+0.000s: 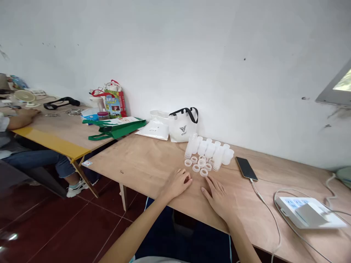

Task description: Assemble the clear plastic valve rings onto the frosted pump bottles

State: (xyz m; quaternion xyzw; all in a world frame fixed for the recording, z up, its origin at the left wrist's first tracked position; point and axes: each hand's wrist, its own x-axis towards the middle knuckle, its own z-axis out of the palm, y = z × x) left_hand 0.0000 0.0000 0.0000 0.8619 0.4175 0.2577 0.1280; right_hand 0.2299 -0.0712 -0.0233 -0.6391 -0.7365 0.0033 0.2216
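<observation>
My left hand (175, 184) rests on the wooden table, its fingers slightly bent and nothing in them. Palm down to its right lies my right hand (218, 198), thumb apart and fingers stretched out, also holding nothing. Just past its index fingertip is a translucent plastic ring (203, 172), the nearest of several such rings lying loosely together. Behind the rings, several translucent white plastic bottles (210, 149) stand in a close group. Stacks of similar rings (218, 159) stand at the group's right front and left side (190, 146).
A white bag with black handles (183, 129) and a white packet (155, 129) stand near the wall. To the right lie a charging phone (246, 168), cables and a white device (309, 212). A green bag (120, 129) bridges towards the neighbouring table, where another person's arm (22, 118) rests.
</observation>
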